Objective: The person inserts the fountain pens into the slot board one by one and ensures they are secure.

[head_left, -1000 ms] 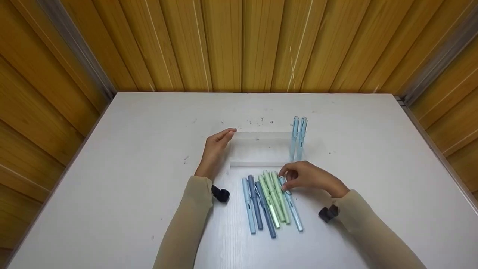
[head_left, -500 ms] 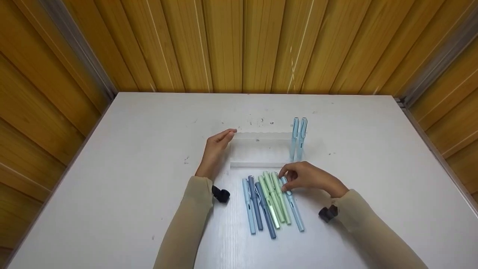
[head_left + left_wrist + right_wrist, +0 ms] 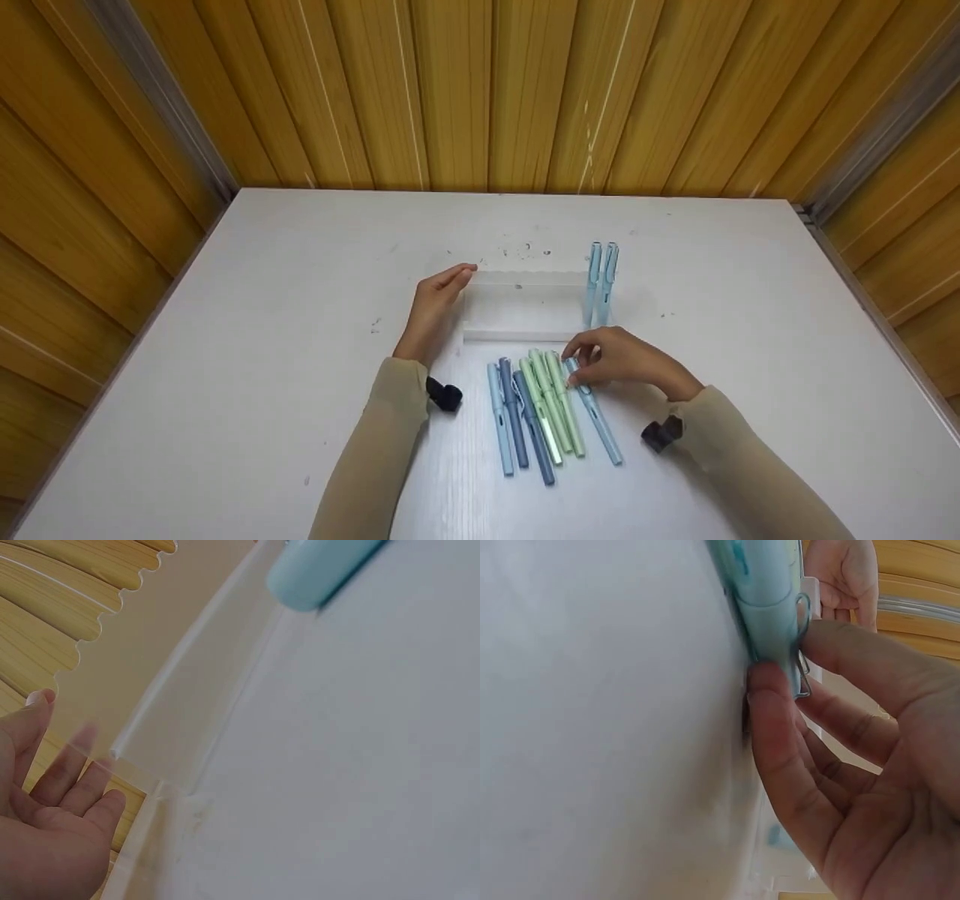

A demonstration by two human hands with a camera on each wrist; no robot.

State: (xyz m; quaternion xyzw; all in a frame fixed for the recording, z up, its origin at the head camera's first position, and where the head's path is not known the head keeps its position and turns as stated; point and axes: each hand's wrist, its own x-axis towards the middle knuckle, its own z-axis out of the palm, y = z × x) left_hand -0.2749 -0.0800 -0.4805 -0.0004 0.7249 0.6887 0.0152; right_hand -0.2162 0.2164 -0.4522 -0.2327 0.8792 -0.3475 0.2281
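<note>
Right hand (image 3: 626,360), fingers (image 3: 780,742) nearly together, pinches the cap end of a light-blue pen (image 3: 596,415) on the bench (image 3: 300,337), just right of three green pens (image 3: 551,405); can't tell if the cap is lifted. Left hand (image 3: 431,307) loosely curls round the clear rack (image 3: 517,336) at its left edge. Two light-blue pens (image 3: 593,270) stand upright at its right end.

The right grip (image 3: 624,361) hides part of one light-blue pen (image 3: 598,417).
</note>
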